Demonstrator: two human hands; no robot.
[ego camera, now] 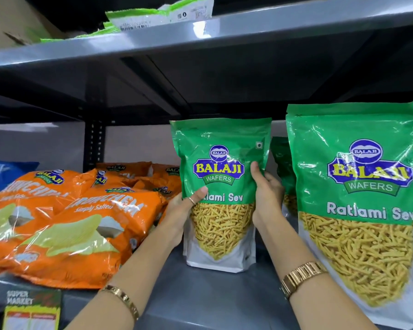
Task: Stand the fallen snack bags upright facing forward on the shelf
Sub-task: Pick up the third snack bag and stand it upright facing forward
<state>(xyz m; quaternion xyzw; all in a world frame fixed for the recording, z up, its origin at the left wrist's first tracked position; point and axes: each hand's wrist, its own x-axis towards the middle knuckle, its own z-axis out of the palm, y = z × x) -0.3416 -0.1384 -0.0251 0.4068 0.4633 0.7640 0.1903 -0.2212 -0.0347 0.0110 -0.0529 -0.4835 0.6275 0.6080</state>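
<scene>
Left hand (181,208) and right hand (265,194) clasp sides of green Ratlami Sev bag (221,186), upright, facing forward on grey shelf (200,294); orange chip bags (65,217) lie flat at left.

Both hands up and forward, clasping from either side.

Left hand (185,206) reaching in from lower left, forearm bare, thumb laid flat across the front, ring on it, fingers hidden behind; gold bangle at the wrist. Right hand (266,189) reaching in from lower right, thumb pointing up along the front edge, fingers curled round the back; gold watch on the wrist. Palms turned inward, facing each other.
</scene>
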